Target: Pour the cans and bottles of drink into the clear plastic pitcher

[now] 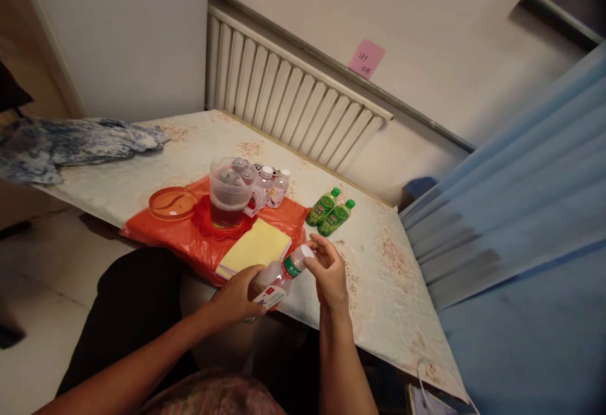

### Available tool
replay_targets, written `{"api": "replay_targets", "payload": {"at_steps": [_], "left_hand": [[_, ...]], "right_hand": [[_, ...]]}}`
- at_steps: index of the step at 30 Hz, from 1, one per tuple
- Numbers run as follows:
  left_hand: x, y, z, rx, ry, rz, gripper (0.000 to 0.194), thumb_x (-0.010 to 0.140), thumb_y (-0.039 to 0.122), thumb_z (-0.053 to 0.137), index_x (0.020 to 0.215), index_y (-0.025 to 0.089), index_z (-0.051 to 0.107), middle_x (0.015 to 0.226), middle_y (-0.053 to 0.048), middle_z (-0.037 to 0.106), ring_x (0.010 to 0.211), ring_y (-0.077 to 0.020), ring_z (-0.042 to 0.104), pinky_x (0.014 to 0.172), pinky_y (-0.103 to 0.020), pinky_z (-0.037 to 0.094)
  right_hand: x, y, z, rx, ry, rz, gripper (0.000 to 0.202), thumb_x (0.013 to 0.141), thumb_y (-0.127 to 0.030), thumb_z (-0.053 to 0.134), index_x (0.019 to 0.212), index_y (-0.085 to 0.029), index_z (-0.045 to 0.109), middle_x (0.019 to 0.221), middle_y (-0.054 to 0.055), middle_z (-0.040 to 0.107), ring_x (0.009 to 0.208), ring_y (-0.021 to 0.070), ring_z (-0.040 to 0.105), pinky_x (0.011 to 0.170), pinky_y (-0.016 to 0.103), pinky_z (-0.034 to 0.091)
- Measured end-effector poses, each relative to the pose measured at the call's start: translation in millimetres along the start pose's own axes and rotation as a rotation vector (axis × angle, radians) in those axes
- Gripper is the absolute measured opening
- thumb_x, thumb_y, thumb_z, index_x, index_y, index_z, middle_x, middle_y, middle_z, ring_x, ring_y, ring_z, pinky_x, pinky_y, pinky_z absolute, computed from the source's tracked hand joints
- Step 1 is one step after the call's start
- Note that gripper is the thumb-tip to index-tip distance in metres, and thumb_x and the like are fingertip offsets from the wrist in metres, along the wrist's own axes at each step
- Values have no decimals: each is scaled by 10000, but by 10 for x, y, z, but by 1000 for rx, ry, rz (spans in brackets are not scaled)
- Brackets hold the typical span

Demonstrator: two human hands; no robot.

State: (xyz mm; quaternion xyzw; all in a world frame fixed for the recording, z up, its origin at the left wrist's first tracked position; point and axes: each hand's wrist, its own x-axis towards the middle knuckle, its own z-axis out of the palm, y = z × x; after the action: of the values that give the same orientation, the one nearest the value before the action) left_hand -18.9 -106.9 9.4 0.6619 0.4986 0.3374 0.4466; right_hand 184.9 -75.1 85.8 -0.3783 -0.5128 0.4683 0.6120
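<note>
A clear plastic drink bottle (pixel 275 285) with a green band, a white label and a white cap (pixel 305 252) is tilted in front of me, over the table's near edge. My left hand (pixel 239 294) is wrapped round its lower body. At the top, my right hand (pixel 327 271) has its thumb and fingers at the cap; the fingertips behind it are partly hidden. Just behind the bottle lies a yellow pad of paper (pixel 258 244). Beyond it stands a clear plastic jug (pixel 230 191) with brown liquid in the bottom, on a red scalloped dish (pixel 201 220).
An orange round lid (pixel 173 203) lies on a red plastic bag (pixel 156 232). Several small bottles (pixel 278 189) stand behind the jug. Two green bottles (pixel 330 211) stand to the right. Patterned cloth (pixel 89 143) covers the far left; a blue curtain (pixel 521 181) hangs at right.
</note>
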Motion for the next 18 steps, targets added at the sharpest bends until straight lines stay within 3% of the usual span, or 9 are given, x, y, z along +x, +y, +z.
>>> {"api": "replay_targets", "payload": {"at_steps": [3,7,14,18], "left_hand": [[5,-1,-2,-29,-2,-1,614,568,230,697,1175,202,609,1137,-23,695,1033,-266,639,899,-345,519],[2,34,-25,-40,-9,-25,617,564,241,700,1170,182,596,1140,-41,690,1023,-268,641,900,-355,520],[23,32,7,-33,-31,-1,607,573,241,697,1169,196,588,1133,-42,688,1010,-262,641,896,-354,518],[38,14,19,-46,-38,5,634,583,239,698,1204,199,577,1115,-38,690,979,-252,648,866,-348,525]], "right_hand": [[-10,16,15,-10,0,-24,548,646,-360,902,1138,-226,701,964,30,734,870,187,683,806,314,550],[-34,2,-5,89,-80,11,629,704,-415,864,1262,-220,651,1181,101,727,1097,247,666,940,383,525],[-45,24,18,1,54,-1,562,642,-339,891,1148,-204,686,941,35,727,873,195,677,822,329,544],[-56,5,24,13,38,-4,612,700,-440,843,1229,-195,656,1071,86,738,1000,235,679,886,367,534]]}}
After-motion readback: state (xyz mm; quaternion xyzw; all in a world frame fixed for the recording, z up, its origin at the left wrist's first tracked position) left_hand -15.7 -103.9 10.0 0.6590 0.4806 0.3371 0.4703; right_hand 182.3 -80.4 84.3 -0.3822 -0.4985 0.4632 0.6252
